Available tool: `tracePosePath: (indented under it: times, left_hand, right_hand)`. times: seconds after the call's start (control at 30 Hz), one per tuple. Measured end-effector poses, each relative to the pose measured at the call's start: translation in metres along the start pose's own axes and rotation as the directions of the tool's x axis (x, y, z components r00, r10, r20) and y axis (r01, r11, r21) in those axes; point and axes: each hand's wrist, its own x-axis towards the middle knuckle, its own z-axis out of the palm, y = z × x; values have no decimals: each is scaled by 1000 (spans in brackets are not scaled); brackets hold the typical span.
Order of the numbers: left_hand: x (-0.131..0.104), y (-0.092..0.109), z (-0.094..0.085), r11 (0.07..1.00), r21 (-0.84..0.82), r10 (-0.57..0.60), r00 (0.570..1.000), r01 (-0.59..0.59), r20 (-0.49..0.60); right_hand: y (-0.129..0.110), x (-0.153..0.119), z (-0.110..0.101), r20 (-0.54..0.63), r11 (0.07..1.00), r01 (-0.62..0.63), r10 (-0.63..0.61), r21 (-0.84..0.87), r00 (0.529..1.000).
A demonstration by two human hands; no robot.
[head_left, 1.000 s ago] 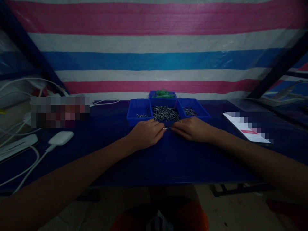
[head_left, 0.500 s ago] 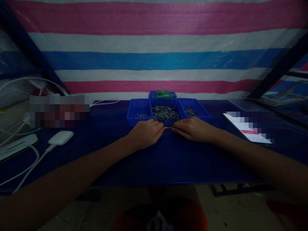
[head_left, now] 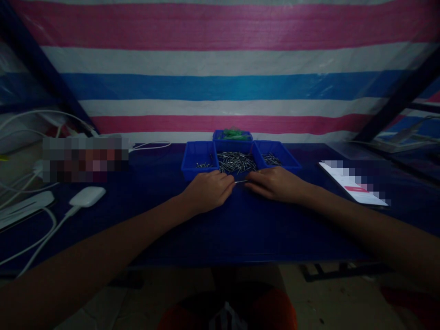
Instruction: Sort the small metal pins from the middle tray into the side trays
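The pin [head_left: 241, 181] is just in front of the middle bin [head_left: 235, 146], lying roughly level between the two hands. The left hand [head_left: 209, 191], at the bin's near left, pinches one end between thumb and fingertips, the other fingers curled close together. The right hand [head_left: 279, 184], at the near right, has its index fingertip at the other end and its lower fingers slightly apart from it; whether the thumb presses there too, I cannot tell. Meeting from opposite sides probably lines the pin up and leaves its middle open to view — low over the table [head_left: 240, 229], where a dropped piece would not fall far.

The middle bin holds a heap of loose pins [head_left: 237, 161], probably the nearest because it is the fullest. The left bin [head_left: 199, 173] and right bin [head_left: 271, 146] flank it with smaller lots, and the back bin [head_left: 216, 136] behind it bears green pieces [head_left: 234, 134]; separate walls likely stop the kinds mixing. The phone [head_left: 354, 188], well to the middle bin's right, and the charger [head_left: 87, 196], well to its left, leave both forearms room — a sensible spread.
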Motion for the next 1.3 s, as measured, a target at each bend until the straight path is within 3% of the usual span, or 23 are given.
tracePosePath:
  times: [0.43,0.87,1.3]
  left_hand:
    - [0,1,-2,997,-41,-61,998,62,7]
    - [0,1,0,1000,1,-14,1000,14,5]
    - [-1,3,0,1000,-4,5,1000,-5,20]
  right_hand:
    - [1,0,2,-17,999,44,-44,1,999]
    - [3,0,1,-12,1000,-10,10,1,1000]
    - [5,5,12,51,996,85,-87,35,995]
